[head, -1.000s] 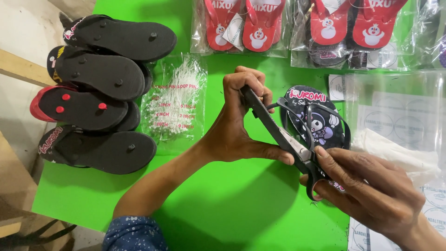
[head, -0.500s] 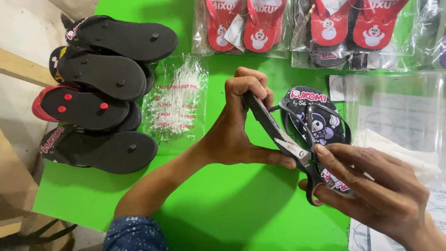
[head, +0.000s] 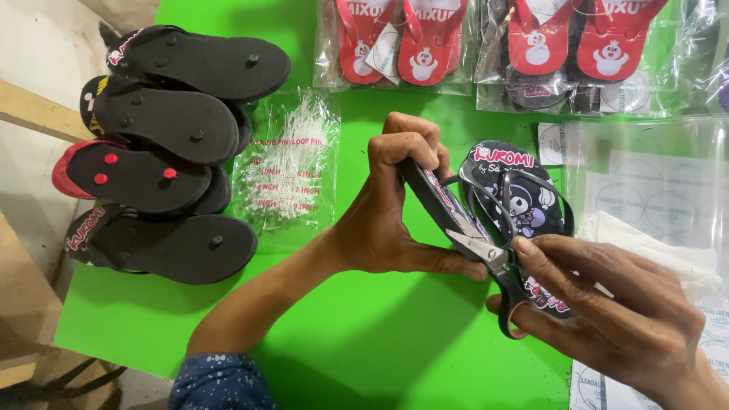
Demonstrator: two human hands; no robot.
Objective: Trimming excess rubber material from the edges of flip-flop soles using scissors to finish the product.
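Note:
My left hand (head: 391, 212) grips a small black flip-flop (head: 433, 199) tilted on its edge above the green table (head: 357, 334). A second black flip-flop (head: 516, 199) with a cartoon print and black straps lies flat just to its right. My right hand (head: 607, 311) holds black-handled scissors (head: 493, 266), fingers through the loops. The blades point up-left and rest against the edge of the tilted flip-flop.
A pile of black flip-flops (head: 163, 144) lies sole-up at the left. A clear bag of white loop pins (head: 288, 171) sits beside it. Bagged red flip-flops (head: 402, 42) line the far edge. Empty clear bags (head: 653, 190) and white cloth (head: 645, 243) lie at the right.
The scissors and my right hand have shifted slightly; the blades have closed in on the held flip-flop's edge. My left hand keeps its grip in the same place.

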